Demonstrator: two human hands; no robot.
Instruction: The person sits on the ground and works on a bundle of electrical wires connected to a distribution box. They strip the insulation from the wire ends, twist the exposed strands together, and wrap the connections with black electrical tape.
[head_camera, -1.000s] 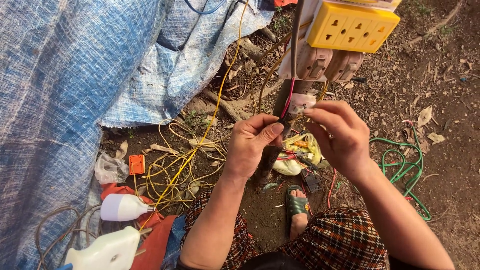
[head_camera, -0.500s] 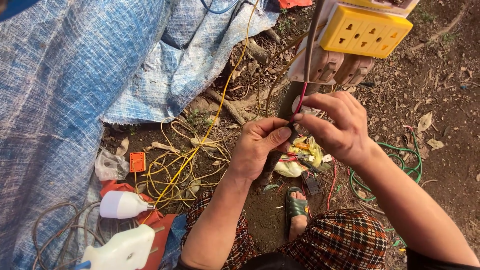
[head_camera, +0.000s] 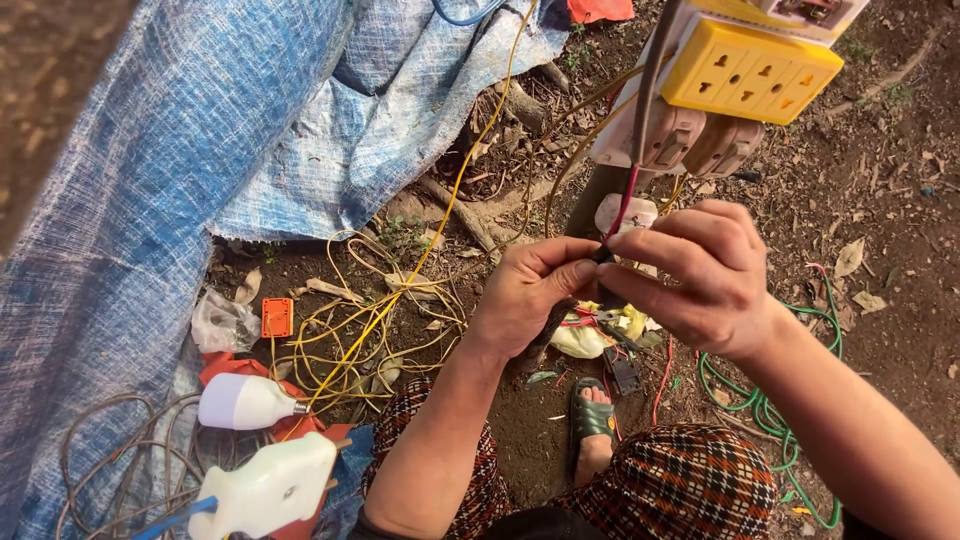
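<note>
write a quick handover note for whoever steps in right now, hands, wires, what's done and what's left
Left hand: fingertips pinch the end of the red wire from below.
Right hand: fingertips meet the left at the same wire end, closed on it.
The red wire drops from the grey cable beside the yellow socket block, mounted on a post.
On the ground: yellow wire tangle, white bulb, green cable coil.
Done: wire end gripped in both hands.
Left: the wire end is not joined to anything visible; whether it is stripped cannot be told.

Yellow socket block (head_camera: 748, 68) – red wire (head_camera: 624, 203) below it; blue woven tarp (head_camera: 200, 150), green cable (head_camera: 770, 410), white bulb (head_camera: 240, 402), brown checked cloth (head_camera: 680, 485).
</note>
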